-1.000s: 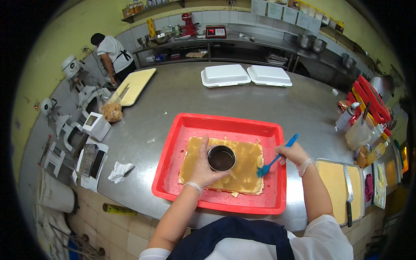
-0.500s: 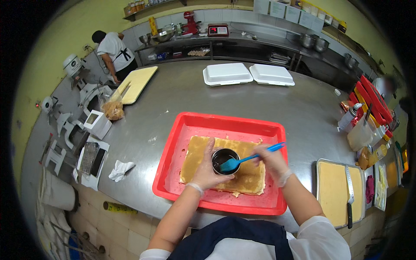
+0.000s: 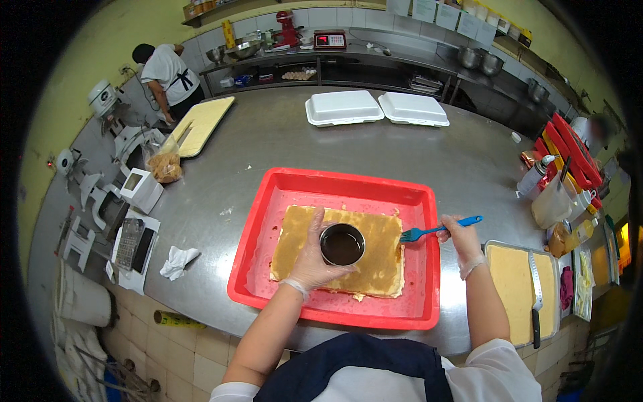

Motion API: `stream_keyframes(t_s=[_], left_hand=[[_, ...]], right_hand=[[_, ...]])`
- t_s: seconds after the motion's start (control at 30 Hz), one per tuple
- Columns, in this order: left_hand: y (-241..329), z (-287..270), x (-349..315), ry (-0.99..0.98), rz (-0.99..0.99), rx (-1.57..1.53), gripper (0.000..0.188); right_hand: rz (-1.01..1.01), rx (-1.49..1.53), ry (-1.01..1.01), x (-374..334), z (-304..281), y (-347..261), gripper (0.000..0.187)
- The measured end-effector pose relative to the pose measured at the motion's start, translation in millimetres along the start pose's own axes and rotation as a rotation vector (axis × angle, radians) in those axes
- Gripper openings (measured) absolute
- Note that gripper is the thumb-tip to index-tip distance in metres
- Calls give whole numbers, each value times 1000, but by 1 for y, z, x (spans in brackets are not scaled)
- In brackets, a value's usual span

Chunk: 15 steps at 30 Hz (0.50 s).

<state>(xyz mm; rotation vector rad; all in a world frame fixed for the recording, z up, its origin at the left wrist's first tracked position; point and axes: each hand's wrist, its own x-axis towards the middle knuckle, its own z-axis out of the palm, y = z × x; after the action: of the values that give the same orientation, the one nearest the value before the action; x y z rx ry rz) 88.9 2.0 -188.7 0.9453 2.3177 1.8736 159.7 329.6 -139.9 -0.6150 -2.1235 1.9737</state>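
Note:
A rectangular sheet cake [image 3: 378, 268] with a brown soaked-looking top lies in a red plastic tray [image 3: 433, 281]. Gloved, my left hand [image 3: 312, 262] is wrapped round a round metal cup [image 3: 343, 262] of dark liquid, held above the cake's middle. My right hand [image 3: 462, 240], also gloved, grips the handle of a blue pastry brush [image 3: 423, 232] over the tray's right rim. The brush's bristles point left at the cake's right edge. Whether they touch the cake I cannot tell.
To the right lies a pan of plain sheet cake [image 3: 507, 288] with a long serrated knife [image 3: 536, 295] on it. Two white foam boxes [image 3: 344, 108] stand at the back. A crumpled napkin [image 3: 178, 262] is on the left. A person [image 3: 173, 77] works at the far left.
The pastry brush has come out of the cup and moved right with my right hand, to the cake's right edge. My left hand still holds the cup over the cake.

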Motion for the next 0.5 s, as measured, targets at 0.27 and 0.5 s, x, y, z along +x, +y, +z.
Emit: stream_keyframes(t_s=[0.27, 0.5], left_hand=[[2, -1, -1, 14, -42, -42, 132], [0, -1, -1, 33, -31, -46, 131]], right_hand=[[26, -58, -85, 11, 5, -5, 17], [39, -124, -144, 18, 7, -8, 18]])
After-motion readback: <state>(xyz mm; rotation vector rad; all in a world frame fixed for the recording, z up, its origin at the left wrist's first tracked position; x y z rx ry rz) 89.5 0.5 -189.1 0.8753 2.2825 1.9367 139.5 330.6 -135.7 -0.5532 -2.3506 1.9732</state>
